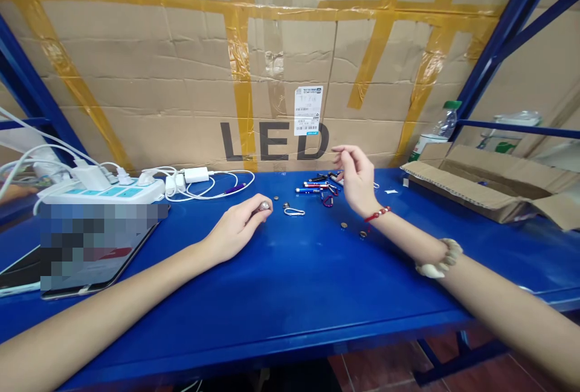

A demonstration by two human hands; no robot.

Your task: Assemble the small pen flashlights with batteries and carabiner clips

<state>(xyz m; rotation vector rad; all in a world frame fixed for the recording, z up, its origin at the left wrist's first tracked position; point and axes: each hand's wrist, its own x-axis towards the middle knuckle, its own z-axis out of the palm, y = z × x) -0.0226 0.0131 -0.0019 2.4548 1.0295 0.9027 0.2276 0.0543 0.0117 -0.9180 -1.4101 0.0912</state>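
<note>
Head view. Finds left hand (238, 228) resting on table (290, 301), fingertips pinched on a round silver piece (263, 205). Finds right hand (357, 179) raised, fingers apart, gripping nothing visible. Places torches (315, 186) on table just left of and below those fingertips, long axes left-right, nearer right hand. Records slim blue and red bodies; loose clip (294, 212) between hands.

Pixel-blurred tablet (97, 247); indistinct small item (264, 205) at left hand (235, 229)

left hand (235, 229) curled, fingers (259, 212) pinched; right hand (357, 182) raised (fingers loosely spread)
</note>
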